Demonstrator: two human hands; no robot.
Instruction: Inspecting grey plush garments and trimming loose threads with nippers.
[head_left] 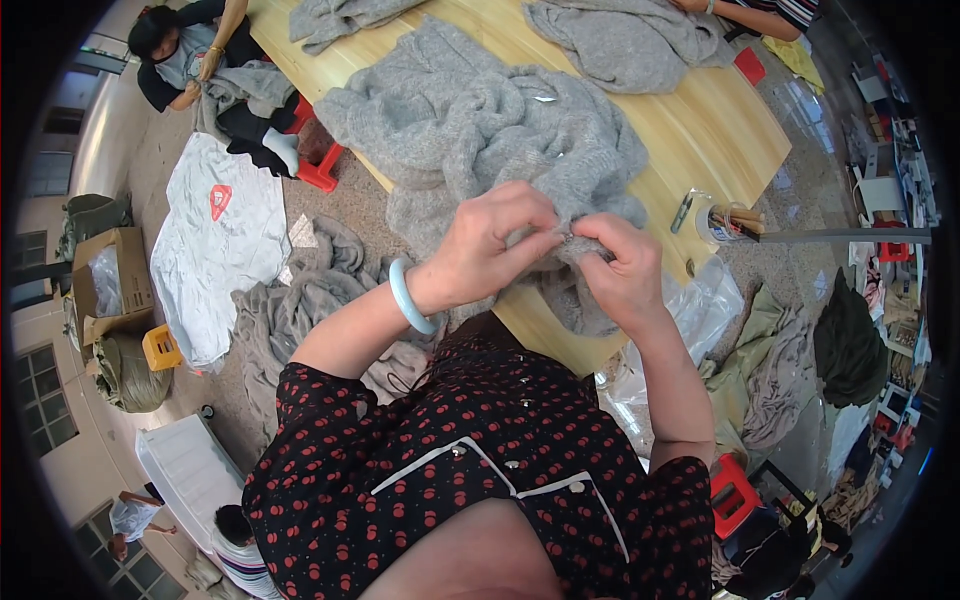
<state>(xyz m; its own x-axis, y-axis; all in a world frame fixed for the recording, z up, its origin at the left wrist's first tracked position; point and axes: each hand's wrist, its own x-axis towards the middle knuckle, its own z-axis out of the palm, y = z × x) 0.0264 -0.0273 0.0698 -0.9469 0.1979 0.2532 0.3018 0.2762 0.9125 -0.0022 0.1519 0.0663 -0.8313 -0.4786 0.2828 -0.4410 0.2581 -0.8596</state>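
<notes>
A heap of fuzzy grey knitwear (480,130) lies bunched on the wooden table in front of me, its near part hanging over the table's edge. My left hand (490,245), below a pale blue bangle (408,297), is closed with thumb and fingertips pinched together at the near edge of the knit. Close beside it, my right hand (625,265) pinches a small fold of the same grey knit between thumb and bent forefinger. Whether a needle or thread sits between the left fingertips is too small to make out.
On the light wooden table (725,130), another grey knit piece (630,45) lies at the far right. A clear cup with sticks (728,222) stands near the right edge. Far left, a seated person (195,75) handles grey knit. Knitwear (300,300) is piled on the floor.
</notes>
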